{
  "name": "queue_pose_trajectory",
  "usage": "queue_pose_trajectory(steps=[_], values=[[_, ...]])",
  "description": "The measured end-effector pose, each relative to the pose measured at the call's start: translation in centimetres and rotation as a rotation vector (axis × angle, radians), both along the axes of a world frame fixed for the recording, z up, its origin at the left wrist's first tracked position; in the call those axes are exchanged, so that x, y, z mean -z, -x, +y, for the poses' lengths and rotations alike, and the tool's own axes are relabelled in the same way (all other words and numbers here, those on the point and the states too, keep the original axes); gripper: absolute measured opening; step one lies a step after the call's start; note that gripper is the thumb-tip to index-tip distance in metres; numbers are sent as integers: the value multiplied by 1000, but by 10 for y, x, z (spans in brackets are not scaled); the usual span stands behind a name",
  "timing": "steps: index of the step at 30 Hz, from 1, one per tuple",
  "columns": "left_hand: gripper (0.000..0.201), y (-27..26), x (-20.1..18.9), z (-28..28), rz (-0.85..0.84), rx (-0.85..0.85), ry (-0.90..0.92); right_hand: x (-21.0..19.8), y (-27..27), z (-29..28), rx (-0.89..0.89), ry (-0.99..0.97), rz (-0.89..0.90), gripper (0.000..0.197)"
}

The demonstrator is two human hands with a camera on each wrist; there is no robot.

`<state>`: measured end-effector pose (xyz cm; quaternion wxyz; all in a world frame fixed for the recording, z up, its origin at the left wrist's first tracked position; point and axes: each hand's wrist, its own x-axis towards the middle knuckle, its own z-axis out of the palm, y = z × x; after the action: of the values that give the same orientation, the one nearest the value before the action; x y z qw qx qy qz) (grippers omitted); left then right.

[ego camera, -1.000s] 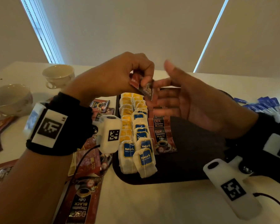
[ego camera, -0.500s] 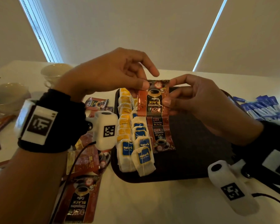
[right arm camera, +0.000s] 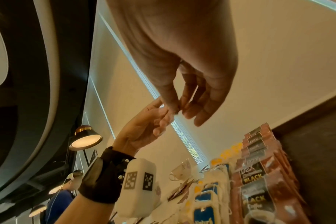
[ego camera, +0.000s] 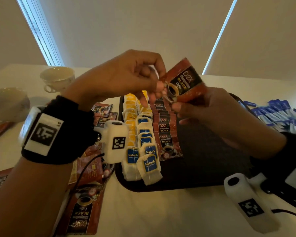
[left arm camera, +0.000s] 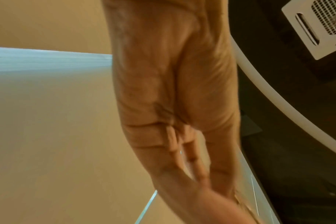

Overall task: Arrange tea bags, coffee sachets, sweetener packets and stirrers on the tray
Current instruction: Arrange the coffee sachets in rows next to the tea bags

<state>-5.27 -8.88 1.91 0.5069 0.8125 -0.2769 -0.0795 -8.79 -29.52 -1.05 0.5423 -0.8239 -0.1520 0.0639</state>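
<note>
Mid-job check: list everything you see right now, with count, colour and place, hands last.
tray: one, black, centre of the table.
tea bags: two rows, white with blue or yellow tags, tray's left side.
coffee sachets on tray: one overlapping row, red-brown, beside the tea bags.
held coffee sachet: one, red-brown, above the tray.
loose coffee sachets: several, left of the tray.
sweetener packets: a pile, blue and white, right of the tray.
cups: two, cream, far left.
left hand: pinches the held sachet.
right hand: holds its lower edge.

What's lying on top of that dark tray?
On the tray: rows of tea bags and a column of overlapping coffee sachets. Both hands cover its far end, so anything there is hidden.
</note>
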Motion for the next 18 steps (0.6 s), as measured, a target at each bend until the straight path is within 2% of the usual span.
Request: queue_pose_trajectory(steps=[3, 5, 7, 9, 12, 14, 18], values=[[24, -1, 4, 3, 85, 119, -210, -5, 0, -8, 53, -123, 31, 18], [32, 0, 4, 4, 101, 128, -298, -5, -1, -16, 55, -31, 50, 10], [36, -1, 1, 9, 71, 50, -289, -1, -2, -25, -7, 213, 166, 9], [37, -2, -5, 18, 37, -51, -251, 7, 1, -31, -76, 362, 387, 14], [44, -2, -9, 30, 23, -106, -220, 18, 6, -35, -80, 386, 594, 23], [47, -1, -10, 33, 22, -106, -224, 24, 9, -33, -76, 375, 662, 32], [44, -1, -10, 32, 27, -104, -234, 27, 11, -22, -70, 367, 781, 33]])
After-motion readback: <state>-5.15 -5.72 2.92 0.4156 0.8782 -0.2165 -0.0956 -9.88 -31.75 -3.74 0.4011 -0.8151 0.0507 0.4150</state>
